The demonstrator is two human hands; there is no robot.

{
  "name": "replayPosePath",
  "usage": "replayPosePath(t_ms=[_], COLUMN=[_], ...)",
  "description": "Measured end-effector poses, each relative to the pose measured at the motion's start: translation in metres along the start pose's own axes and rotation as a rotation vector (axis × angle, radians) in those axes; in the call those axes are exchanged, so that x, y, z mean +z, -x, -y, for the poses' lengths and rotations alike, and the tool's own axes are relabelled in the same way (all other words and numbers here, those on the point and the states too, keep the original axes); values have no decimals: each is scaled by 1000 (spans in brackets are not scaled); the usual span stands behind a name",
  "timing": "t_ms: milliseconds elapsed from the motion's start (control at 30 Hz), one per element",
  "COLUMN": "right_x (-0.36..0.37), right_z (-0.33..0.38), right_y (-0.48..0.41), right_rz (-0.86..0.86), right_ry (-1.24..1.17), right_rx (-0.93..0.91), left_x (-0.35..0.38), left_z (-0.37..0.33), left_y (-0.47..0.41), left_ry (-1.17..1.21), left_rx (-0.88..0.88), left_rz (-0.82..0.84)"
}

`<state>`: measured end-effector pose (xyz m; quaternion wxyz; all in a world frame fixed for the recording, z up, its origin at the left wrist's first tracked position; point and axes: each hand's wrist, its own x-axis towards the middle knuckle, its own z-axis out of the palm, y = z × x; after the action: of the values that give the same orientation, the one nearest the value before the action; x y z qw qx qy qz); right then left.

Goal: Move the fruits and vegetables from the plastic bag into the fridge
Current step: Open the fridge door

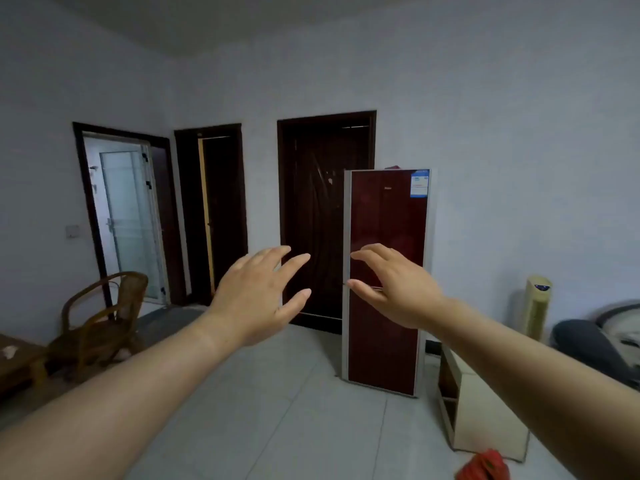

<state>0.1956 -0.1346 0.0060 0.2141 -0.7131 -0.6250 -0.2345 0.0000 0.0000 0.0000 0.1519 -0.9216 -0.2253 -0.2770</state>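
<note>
Nearest you, at the bottom edge of the view, the crumpled red plastic bag (483,465) is lying on the pale grey tiled floor (294,410), near the corner of a low cream cabinet (485,410). Its contents are not showing.

You are stretching both bare arms forward. Your left hand (256,292) is hanging in the air with its fingers spread wide and nearly straight, holding nothing. Your right hand (391,289) is facing palm down with its fingers loosely extended, gripping nothing.

Beyond the hands and well apart from them, the tall, glossy dark-red fridge (384,358) with a grey frame is standing upright by the white wall. Both its doors are closed, and a blue label (419,183) is sitting at its top right corner.

Open floor is lying between you and the fridge. A dark wooden door (318,202) is showing behind the fridge's left edge. A brown wicker armchair (100,323) is standing far left, and a cream tower fan (536,306) is standing to the right.
</note>
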Motion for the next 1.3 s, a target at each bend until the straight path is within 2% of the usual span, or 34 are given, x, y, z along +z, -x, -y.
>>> replayPosePath(t_ms=[300, 633, 833, 967, 1133, 1300], right_x=[85, 151, 187, 234, 317, 378], right_z=[-79, -207, -271, -289, -297, -317], right_y=[-2, -28, -47, -86, -155, -229], right_rz=[46, 116, 258, 353, 417, 458], right_ry=[-82, -194, -165, -169, -246, -248], right_rx=[32, 122, 92, 42, 0, 21], left_x=[101, 215, 276, 312, 372, 432], left_z=[-16, -57, -77, -44, 30, 97], left_y=[-40, -150, -189, -205, -233, -295], left_ry=[110, 230, 281, 265, 206, 228], left_rx=[-34, -74, -69, -131, -201, -194], left_rz=[77, 132, 187, 227, 283, 299])
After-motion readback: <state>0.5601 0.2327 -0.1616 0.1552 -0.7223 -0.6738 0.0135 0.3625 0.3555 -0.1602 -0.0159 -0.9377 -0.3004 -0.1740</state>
